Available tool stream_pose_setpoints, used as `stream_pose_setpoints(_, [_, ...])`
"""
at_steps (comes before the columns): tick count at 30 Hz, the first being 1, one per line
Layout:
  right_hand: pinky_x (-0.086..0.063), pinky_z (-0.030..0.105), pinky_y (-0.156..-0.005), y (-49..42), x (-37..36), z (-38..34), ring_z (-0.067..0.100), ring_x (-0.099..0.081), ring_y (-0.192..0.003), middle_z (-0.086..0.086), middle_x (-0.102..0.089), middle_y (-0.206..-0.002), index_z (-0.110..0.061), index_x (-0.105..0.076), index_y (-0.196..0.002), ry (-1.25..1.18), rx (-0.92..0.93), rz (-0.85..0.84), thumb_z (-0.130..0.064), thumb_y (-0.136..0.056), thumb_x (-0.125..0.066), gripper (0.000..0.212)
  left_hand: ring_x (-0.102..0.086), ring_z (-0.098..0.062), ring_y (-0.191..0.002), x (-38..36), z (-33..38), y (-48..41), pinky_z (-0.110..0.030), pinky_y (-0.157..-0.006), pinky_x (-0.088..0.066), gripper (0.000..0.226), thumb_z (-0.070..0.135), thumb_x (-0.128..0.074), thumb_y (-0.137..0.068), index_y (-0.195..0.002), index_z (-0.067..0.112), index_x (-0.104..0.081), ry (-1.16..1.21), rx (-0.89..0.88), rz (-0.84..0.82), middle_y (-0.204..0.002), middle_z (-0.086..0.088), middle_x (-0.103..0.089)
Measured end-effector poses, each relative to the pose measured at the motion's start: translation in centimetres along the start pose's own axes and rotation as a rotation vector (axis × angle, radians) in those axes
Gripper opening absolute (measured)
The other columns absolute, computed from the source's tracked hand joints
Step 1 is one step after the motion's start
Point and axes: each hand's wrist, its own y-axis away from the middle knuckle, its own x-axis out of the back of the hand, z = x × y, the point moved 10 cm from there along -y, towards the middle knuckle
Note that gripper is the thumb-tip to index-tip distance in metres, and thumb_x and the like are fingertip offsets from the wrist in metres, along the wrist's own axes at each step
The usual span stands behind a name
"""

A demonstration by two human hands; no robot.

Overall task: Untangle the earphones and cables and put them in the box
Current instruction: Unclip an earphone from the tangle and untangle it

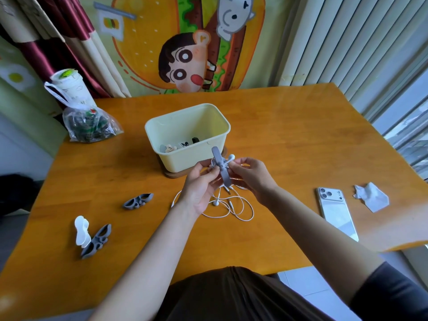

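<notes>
**Earphones [216,203] half on a winder, held just near of the box**

White earphones are partly wound round the middle of a flat grey winder [221,169], which both hands hold up above the table [289,135], close to the near wall of the box [185,161]. The left hand [201,183] has its thumb and fingers curled in a pinch on the left side of the winder. The right hand [251,177] pinches the white cable with its fingertips at the winder's right side, its other fingers curled loosely below. One earbud [231,156] sticks up beside the winder's top, just above the right fingertips.

From the winder the rest of the cable hangs down and lies in loose, overlapping loops on the table, under and between the two wrists.

The box is cream, open-topped and upright on a dark base [172,175], at the middle of the table. A few small items lie on its floor; they are too small to tell apart.

On the near left of the table lie a second grey winder [138,200] and, nearer, a third grey winder [96,241] with a white winder [82,231] touching its left side. At the right lies a white phone [337,215], back up, with a crumpled tissue [371,197] just right of it. At the far left corner sit a clear plastic bag [89,125] and, behind it, a white cup [70,88].
</notes>
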Motion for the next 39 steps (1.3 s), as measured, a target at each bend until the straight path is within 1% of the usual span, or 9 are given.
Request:
stream_pose_setpoints(4, [-0.057, 0.035, -0.07, 0.0, 0.8, -0.9, 0.019, -0.066, -0.072, 0.006, -0.067, -0.08, -0.01, -0.05, -0.103, 0.127, 0.157, 0.146, -0.02, -0.09, -0.062, 0.02, -0.066, -0.019, -0.084, 0.3, 0.3, -0.4, -0.027, -0.066, -0.057, 0.021, -0.005, -0.047, -0.094, -0.103, 0.01, -0.058, -0.018, 0.009, 0.016, -0.095, -0.008, -0.067])
stream_pose_setpoints(7, [-0.055, 0.031, -0.067, 0.2, 0.8, -2.4, 0.019, -0.065, -0.074, 0.002, -0.066, -0.077, -0.011, -0.059, -0.089, 0.362, 0.313, 0.215, -0.021, -0.09, -0.061, 0.011, -0.067, -0.02, -0.086, 0.6, -0.1, -0.8, -0.031, -0.073, -0.058, 0.022, -0.004, -0.048, -0.093, -0.109, 0.008, -0.057, -0.002, 0.016, 0.034, -0.096, -0.009, -0.068])
stream_pose_setpoints(11, [-0.049, 0.018, -0.065, 0.3, 0.2, -3.4, 0.012, -0.062, -0.074, -0.003, -0.065, -0.08, -0.012, -0.068, -0.095, 0.527, 0.41, 0.179, -0.012, -0.091, -0.057, 0.012, -0.067, -0.024, -0.09, 1.2, -0.5, -1.3, -0.038, -0.084, -0.055, 0.027, -0.004, -0.051, -0.093, -0.116, 0.008, -0.053, 0.029, 0.028, 0.058, -0.1, -0.012, -0.069])
stream_pose_setpoints(15, [-0.047, 0.012, -0.068, 0.4, -0.6, -3.5, 0.01, -0.06, -0.082, -0.001, -0.065, -0.094, -0.008, -0.063, -0.112, 0.61, 0.429, 0.133, -0.011, -0.093, -0.053, 0.021, -0.068, -0.021, -0.088, 0.9, -0.3, -1.7, -0.031, -0.076, -0.058, 0.027, -0.003, -0.049, -0.094, -0.116, 0.009, -0.058, 0.016, 0.002, 0.037, -0.101, -0.011, -0.069])
stream_pose_setpoints(17, [-0.05, 0.019, -0.075, 0.4, -0.6, -3.3, 0.011, -0.06, -0.086, -0.003, -0.062, -0.095, -0.006, -0.054, -0.118, 0.531, 0.394, 0.128, -0.011, -0.093, -0.053, 0.025, -0.067, -0.022, -0.09, 1.2, 0.0, -2.0, -0.028, -0.07, -0.058, 0.029, -0.002, -0.048, -0.095, -0.121, 0.006, -0.058, 0.02, -0.017, 0.067, -0.107, -0.014, -0.067])
stream_pose_setpoints(24, [-0.048, 0.014, -0.068, -0.3, -2.8, -3.0, 0.008, -0.06, -0.084, -0.007, -0.06, -0.091, -0.011, -0.054, -0.108, 0.585, 0.39, 0.02, -0.025, -0.089, -0.063, 0.025, -0.066, -0.022, -0.092, 3.1, 0.9, -2.7, -0.029, -0.076, -0.055, 0.025, 0.001, -0.053, -0.094, -0.117, 0.007, -0.06, -0.051, -0.066, 0.204, -0.106, -0.012, -0.068])
stream_pose_setpoints(33, [-0.042, 0.007, -0.059, -4.0, -4.2, -6.0, 0.005, -0.058, -0.063, -0.004, -0.067, -0.069, -0.016, -0.06, -0.086, 0.64, 0.479, 0.063, -0.022, -0.077, -0.075, 0.019, -0.065, -0.018, -0.102, 4.0, 5.1, -5.2, -0.034, -0.089, -0.053, 0.016, 0.012, -0.062, -0.091, -0.105, 0.02, -0.058, -0.42, -0.186, 0.243, -0.109, -0.005, -0.067])
stream_pose_setpoints(36, [-0.041, 0.006, -0.061, -6.5, -4.7, -8.1, 0.003, -0.057, -0.062, -0.009, -0.063, -0.07, -0.013, -0.064, -0.088, 0.665, 0.515, 0.078, -0.021, -0.078, -0.074, 0.016, -0.058, -0.015, -0.106, 4.3, 8.5, -6.2, -0.022, -0.087, -0.047, 0.024, 0.016, -0.066, -0.088, -0.111, 0.019, -0.059, -0.763, -0.329, 0.243, -0.11, 0.004, -0.063])
stream_pose_setpoints(39, [-0.042, 0.008, -0.062, -9.7, -5.9, -10.1, 0.005, -0.057, -0.063, -0.007, -0.064, -0.072, -0.011, -0.065, -0.089, 0.716, 0.546, 0.063, -0.023, -0.08, -0.071, 0.016, -0.054, -0.019, -0.104, 5.8, 11.3, -6.7, -0.028, -0.087, -0.044, 0.027, 0.013, -0.068, -0.085, -0.111, 0.016, -0.064, -1.187, -0.444, 0.296, -0.108, 0.002, -0.058])
